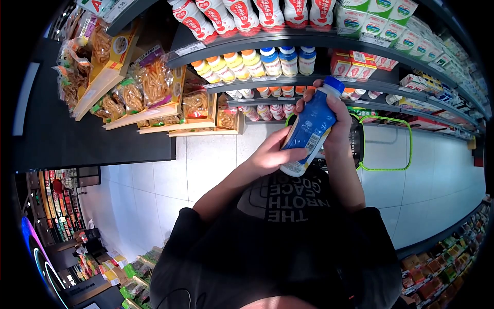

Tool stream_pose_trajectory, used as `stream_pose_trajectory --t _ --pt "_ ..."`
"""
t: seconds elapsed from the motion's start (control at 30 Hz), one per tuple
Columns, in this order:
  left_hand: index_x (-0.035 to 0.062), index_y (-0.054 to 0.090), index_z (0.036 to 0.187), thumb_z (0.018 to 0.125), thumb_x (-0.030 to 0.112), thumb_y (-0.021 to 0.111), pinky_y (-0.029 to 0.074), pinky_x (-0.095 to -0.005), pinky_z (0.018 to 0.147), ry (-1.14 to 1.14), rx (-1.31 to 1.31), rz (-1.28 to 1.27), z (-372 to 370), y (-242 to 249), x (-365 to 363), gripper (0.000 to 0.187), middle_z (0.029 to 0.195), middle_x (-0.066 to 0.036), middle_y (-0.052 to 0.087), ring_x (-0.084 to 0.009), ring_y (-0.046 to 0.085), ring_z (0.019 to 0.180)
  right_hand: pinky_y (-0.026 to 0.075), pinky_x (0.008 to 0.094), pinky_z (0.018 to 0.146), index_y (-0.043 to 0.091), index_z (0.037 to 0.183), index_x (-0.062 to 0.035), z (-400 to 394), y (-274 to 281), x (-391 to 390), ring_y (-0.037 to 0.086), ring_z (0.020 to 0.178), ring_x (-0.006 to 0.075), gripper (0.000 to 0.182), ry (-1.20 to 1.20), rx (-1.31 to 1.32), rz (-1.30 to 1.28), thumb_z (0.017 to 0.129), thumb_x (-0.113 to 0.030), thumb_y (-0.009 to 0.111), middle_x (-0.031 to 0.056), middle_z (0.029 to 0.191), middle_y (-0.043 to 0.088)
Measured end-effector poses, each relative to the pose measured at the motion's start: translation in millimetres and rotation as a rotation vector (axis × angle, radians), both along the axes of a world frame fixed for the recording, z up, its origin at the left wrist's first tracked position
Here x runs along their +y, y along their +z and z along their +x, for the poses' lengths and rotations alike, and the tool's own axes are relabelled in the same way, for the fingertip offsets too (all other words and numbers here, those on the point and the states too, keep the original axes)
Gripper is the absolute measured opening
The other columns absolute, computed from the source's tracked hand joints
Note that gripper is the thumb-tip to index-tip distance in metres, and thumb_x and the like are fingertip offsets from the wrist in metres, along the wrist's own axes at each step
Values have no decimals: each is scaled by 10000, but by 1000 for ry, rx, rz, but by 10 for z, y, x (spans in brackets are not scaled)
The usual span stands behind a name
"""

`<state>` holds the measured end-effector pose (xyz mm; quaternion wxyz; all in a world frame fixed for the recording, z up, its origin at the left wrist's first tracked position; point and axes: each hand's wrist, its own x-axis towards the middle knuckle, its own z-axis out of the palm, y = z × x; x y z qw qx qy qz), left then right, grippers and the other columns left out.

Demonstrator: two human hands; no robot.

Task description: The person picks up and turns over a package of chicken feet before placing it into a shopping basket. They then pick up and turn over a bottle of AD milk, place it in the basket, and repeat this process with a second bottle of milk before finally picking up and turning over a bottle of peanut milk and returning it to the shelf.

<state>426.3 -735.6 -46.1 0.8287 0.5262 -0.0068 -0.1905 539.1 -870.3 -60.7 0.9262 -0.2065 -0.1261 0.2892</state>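
Observation:
A blue plastic drink bottle (pixel 312 121) with a blue cap and a white base is held tilted in front of my chest. A barcode and small print show on the side that faces me. My left hand (pixel 275 153) grips its lower part, the thumb lying across the label near the barcode. Around the upper part, just below the cap, my right hand (pixel 337 116) is closed. Behind the bottle and my right forearm is a black shopping basket (pixel 356 141) with a bright green handle; its inside is mostly hidden.
Ahead, shelves hold white-and-red bottles (pixel 270 14), blue-capped bottles (pixel 288 61), yellow bottles with orange caps (pixel 234 64), red cartons (pixel 352 64) and green-white cartons (pixel 381 20). On the left, bagged snacks (pixel 154 77) fill tilted wooden trays. Pale floor tiles (pixel 211 159) lie below.

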Motion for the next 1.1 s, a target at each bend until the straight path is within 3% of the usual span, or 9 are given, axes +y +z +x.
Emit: stream_pose_trajectory --t 0.2,0.3,0.4,0.73,0.83,0.93,1.1 --pt "-30 404 1381 919 255 588 423 -331 985 42 94 66 45 63 -46 573 1243 -116 554 -186 544 1136 549 399 756 469 1179 -29 -16 -7 4 655 845 294 401 15 -31 -15 860 -242 583 158 933 627" --pt "-18 506 1267 922 286 645 497 -290 870 89 98 35 63 25 -55 480 1114 -83 620 -141 607 993 550 396 750 467 1169 -29 -36 9 9 654 841 295 397 29 -35 -27 857 -242 587 158 931 627" --pt "-13 511 1263 925 323 643 506 -284 847 103 107 18 52 41 -63 495 1098 -76 623 -138 613 967 549 391 741 467 1164 -30 -45 11 21 654 835 295 397 28 -16 -39 855 -246 591 158 926 627" --pt "-5 478 1296 933 329 628 494 -279 860 133 131 -47 2 -75 -43 515 1126 -79 613 -138 607 982 547 378 730 477 1153 -28 -29 -31 69 656 828 290 401 54 -45 -63 848 -251 609 158 923 631" --pt "-13 472 1298 942 327 612 494 -281 861 126 135 -78 -6 -113 -21 512 1127 -81 614 -140 609 984 518 395 784 484 1182 -64 -9 -42 48 623 886 279 458 89 -91 -138 829 -318 627 118 957 598" --pt "-22 465 1305 959 352 576 494 -283 863 129 139 -101 -21 -125 -19 521 1136 -89 616 -144 613 993 521 404 774 486 1202 -44 5 -105 68 629 880 298 474 61 -136 -157 857 -355 579 136 978 615" --pt "-26 438 1349 995 461 471 497 -304 887 90 112 -187 -72 -269 25 603 1183 -115 616 -175 624 1039 525 424 775 464 1277 -6 -19 -10 81 632 882 339 563 128 2 -44 910 -434 463 185 1032 628"
